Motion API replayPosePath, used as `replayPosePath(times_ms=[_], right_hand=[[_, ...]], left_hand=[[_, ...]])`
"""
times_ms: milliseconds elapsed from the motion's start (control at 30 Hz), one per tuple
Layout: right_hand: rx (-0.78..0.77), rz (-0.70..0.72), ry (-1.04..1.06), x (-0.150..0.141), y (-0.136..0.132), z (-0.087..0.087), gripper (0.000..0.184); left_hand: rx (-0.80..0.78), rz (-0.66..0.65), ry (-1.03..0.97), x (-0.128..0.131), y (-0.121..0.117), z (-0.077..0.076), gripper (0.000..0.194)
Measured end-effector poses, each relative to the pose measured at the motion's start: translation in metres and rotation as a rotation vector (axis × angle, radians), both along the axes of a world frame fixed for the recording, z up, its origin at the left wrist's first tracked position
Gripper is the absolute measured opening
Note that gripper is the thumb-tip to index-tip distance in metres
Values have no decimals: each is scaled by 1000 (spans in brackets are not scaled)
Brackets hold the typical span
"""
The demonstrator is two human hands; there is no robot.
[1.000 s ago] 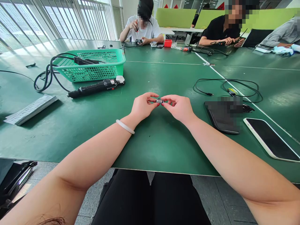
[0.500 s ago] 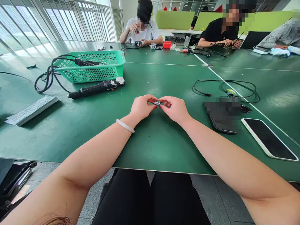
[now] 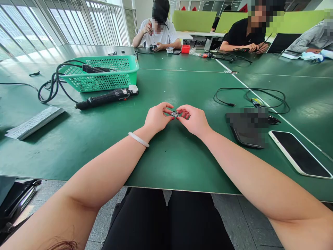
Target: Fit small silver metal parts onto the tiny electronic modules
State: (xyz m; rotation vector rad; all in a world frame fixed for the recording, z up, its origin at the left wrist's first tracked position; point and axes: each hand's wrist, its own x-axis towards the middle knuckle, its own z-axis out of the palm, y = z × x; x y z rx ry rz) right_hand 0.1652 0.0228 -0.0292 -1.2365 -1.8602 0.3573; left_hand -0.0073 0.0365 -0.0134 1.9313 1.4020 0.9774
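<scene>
**Daylight Washes In From Upper Left**

Bright light streams past a white railing [image 3: 52, 24], bleaching the view beyond and laying a pale sheen on the green tabletop [image 3: 166, 163]. A soft shadow falls right of a paper stack [image 3: 36, 121]. Wide-angle distortion stretches the forearms [image 3: 104, 170] toward the lower corners; pixelation masks patches up top. A small part [image 3: 175, 114] near center shows little detail.

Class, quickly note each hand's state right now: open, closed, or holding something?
Left hand: closed, pinching the small part.
Right hand: at the part's other end; whether it grips too cannot be told.
</scene>
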Motion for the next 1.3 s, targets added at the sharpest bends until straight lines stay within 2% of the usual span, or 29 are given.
replayPosePath(times_ms=[633, 867, 1000, 1133, 1300], right_hand=[[-2, 22, 57, 0, 0, 0, 30], [-10, 12, 46, 0, -1, 0, 31], [-23, -13, 52, 1, -1, 1, 34], [-33, -26, 63, -2, -5, 4, 35], [-70, -34, 93, -13, -13, 7, 35]], left_hand=[[22, 3, -12, 1, -3, 3, 32], [-16, -6, -45, 1, -2, 2, 36], [-171, -50, -231, 5, -4, 0, 43], [-387, -84, -545, 11, -10, 3, 20], [-602, -125, -866, 17, -18, 8, 17]])
